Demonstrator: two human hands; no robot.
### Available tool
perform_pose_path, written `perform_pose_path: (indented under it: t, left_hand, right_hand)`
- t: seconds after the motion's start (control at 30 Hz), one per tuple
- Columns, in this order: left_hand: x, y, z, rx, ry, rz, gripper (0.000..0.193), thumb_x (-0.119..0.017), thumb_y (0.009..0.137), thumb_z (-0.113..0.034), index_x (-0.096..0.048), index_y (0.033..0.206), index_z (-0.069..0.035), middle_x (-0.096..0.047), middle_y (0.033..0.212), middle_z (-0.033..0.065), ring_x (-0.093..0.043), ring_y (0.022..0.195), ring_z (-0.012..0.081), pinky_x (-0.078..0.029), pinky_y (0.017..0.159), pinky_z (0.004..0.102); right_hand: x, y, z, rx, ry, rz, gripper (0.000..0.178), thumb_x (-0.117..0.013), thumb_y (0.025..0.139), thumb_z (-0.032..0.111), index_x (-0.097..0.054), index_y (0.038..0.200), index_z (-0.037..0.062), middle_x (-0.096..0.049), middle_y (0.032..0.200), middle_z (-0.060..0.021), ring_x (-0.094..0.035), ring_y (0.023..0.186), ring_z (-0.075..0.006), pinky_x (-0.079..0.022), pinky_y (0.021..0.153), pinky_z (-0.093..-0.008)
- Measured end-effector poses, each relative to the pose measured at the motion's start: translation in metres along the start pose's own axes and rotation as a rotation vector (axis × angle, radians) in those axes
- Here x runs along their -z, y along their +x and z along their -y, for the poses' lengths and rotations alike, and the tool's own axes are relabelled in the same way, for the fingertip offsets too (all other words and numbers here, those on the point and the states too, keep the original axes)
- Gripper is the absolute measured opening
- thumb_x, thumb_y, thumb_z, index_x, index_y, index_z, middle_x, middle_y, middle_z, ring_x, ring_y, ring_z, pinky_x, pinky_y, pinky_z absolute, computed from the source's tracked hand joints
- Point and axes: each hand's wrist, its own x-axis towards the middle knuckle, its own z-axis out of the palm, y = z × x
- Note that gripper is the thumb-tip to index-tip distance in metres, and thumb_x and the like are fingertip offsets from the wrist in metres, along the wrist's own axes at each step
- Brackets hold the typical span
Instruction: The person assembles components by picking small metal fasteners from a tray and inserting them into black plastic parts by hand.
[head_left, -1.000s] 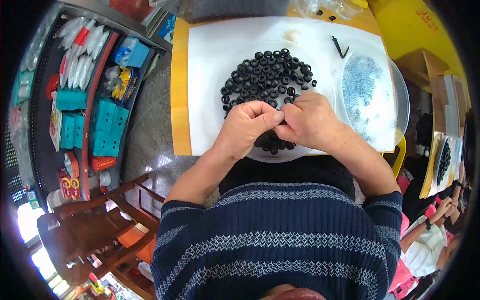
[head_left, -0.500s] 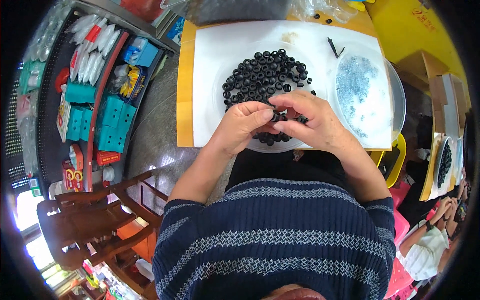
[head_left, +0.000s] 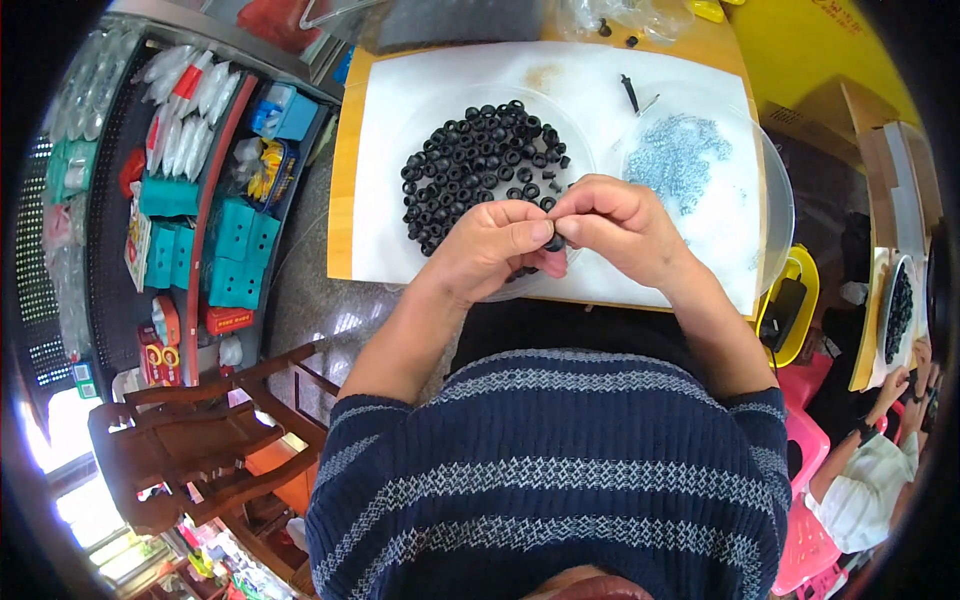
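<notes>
My left hand (head_left: 492, 248) pinches a small black ring-shaped part (head_left: 556, 243) between thumb and fingers, just over the near edge of a clear round tray (head_left: 560, 105). Against it, from the right, come the pressed-together thumb and forefinger of my right hand (head_left: 632, 232); whatever they pinch is too small to make out. A heap of similar black ring parts (head_left: 470, 150) fills much of the tray beyond my hands, and my left hand covers its near side. To the right stands a second clear round tray (head_left: 778, 190) holding many tiny bluish-grey pieces (head_left: 675, 160).
White paper (head_left: 385, 130) covers the wooden table (head_left: 345, 180). A thin black tool (head_left: 629, 94) lies at the far side. A yellow basket (head_left: 800, 285) stands right of the table, a wooden chair (head_left: 185, 445) at left, and shelves (head_left: 200, 220) beyond. A co-worker's arms (head_left: 895, 400) show far right.
The view has shifted, so the table sits a little further left. My right hand's fingers have closed in from a looser, spread pose and now meet my left fingertips at the black part.
</notes>
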Motion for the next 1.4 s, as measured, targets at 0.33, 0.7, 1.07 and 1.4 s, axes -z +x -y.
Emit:
perform_pose_path:
  t: [0.33,0.7,1.07,1.4]
  left_hand:
    - [0.034,-0.011,-0.003,-0.177,0.294,-0.425,0.013,-0.056,0.079,-0.013,-0.056,0.084,-0.001,-0.060,0.077,0.0080,-0.058,0.069,0.0146,-0.048,0.066,0.0277]
    - [0.065,-0.047,-0.028,-0.618,0.350,-0.632,0.016,-0.051,0.083,-0.014,-0.055,0.085,0.001,-0.060,0.077,0.0106,-0.059,0.068,0.0157,-0.050,0.058,0.0259]
    - [0.049,-0.074,-0.004,-0.557,0.428,-0.699,0.016,-0.053,0.082,-0.012,-0.055,0.085,0.003,-0.059,0.076,0.0099,-0.058,0.069,0.0163,-0.049,0.060,0.0279]
    - [0.152,-0.129,-0.021,-0.431,0.465,-1.143,0.016,-0.056,0.079,-0.016,-0.059,0.082,-0.001,-0.058,0.081,0.0033,-0.052,0.074,0.0107,-0.040,0.070,0.0232]
  right_hand:
    - [0.008,0.012,-0.013,0.204,-0.407,0.034,0.009,-0.057,0.073,0.008,-0.060,0.080,0.0037,-0.059,0.070,-0.0068,-0.057,0.064,-0.0155,-0.044,0.057,-0.0242]
    - [0.015,0.014,-0.011,0.234,-0.536,0.014,0.008,-0.056,0.075,0.010,-0.060,0.081,0.0047,-0.059,0.073,-0.0084,-0.058,0.067,-0.0212,-0.045,0.058,-0.0283]
    - [0.018,0.014,-0.009,0.193,-0.761,0.041,0.011,-0.055,0.076,0.011,-0.058,0.082,0.0040,-0.059,0.078,-0.0113,-0.058,0.072,-0.0254,-0.047,0.063,-0.0313]
    - [0.024,-0.007,0.013,0.254,-1.014,-0.096,0.011,-0.054,0.076,0.010,-0.057,0.084,0.0050,-0.059,0.081,-0.0119,-0.057,0.073,-0.0264,-0.047,0.065,-0.0317]
